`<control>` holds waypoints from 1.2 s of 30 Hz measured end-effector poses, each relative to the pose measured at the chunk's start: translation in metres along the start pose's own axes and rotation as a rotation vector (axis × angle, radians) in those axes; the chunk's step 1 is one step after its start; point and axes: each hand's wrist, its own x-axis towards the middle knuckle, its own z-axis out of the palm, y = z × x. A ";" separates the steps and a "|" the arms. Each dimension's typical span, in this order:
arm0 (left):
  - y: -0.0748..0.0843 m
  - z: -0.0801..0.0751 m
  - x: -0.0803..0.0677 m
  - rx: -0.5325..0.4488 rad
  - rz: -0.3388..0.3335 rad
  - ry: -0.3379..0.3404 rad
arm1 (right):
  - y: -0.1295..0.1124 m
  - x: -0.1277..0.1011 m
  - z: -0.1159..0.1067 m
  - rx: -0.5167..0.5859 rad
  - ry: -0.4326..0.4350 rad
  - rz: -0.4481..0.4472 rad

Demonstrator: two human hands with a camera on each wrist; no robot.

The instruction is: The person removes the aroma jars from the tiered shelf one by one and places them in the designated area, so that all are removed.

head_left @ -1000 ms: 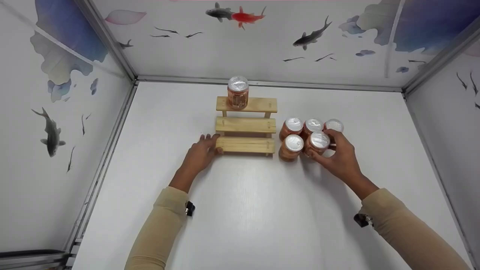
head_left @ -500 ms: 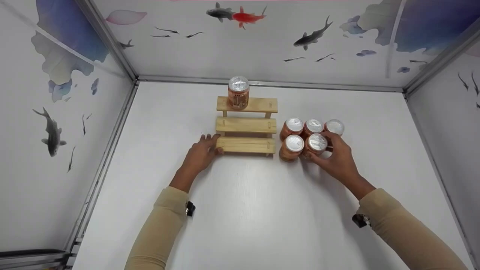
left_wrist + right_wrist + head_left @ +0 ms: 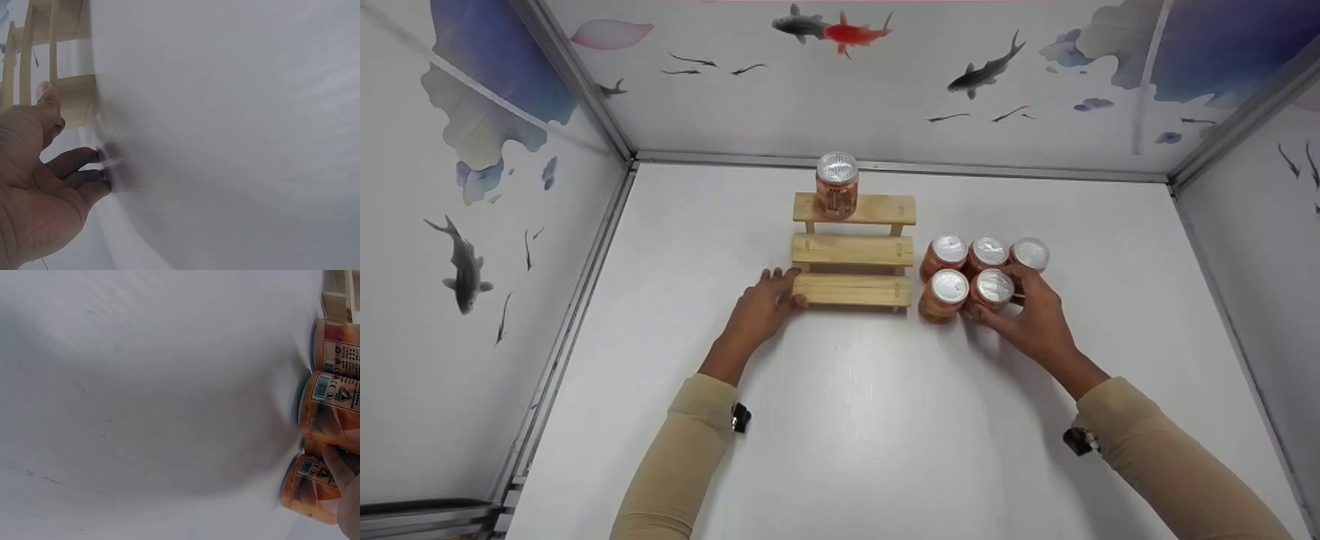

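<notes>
My left hand is at the left end of a three-step wooden rack; its thumb and forefinger pinch the lowest step. In the left wrist view, the other fingers bend down to the white tabletop. My right hand grips an orange can with a silver lid, thumb on its near side and fingers round its right. That can stands at the front right of a cluster, beside another can. In the right wrist view, orange labels with barcodes show, and the thumb lies along them.
Behind the gripped can stand three more cans in a row, the left, the middle and the right one. One can stands on the rack's top step, left of centre. White printed panels enclose the table.
The right hand has shifted the gripped can slightly left and toward the person, level with the front left can. It has hardly moved in the last half second. The left hand stays put.
</notes>
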 end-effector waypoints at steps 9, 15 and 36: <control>0.001 0.000 0.001 -0.001 0.005 -0.002 | 0.000 0.000 0.000 0.017 -0.007 0.004; 0.000 0.000 -0.001 0.000 0.019 -0.001 | 0.000 0.000 0.001 0.009 -0.013 0.017; 0.002 -0.001 -0.002 0.023 0.016 -0.004 | -0.001 0.004 -0.003 0.023 -0.074 0.026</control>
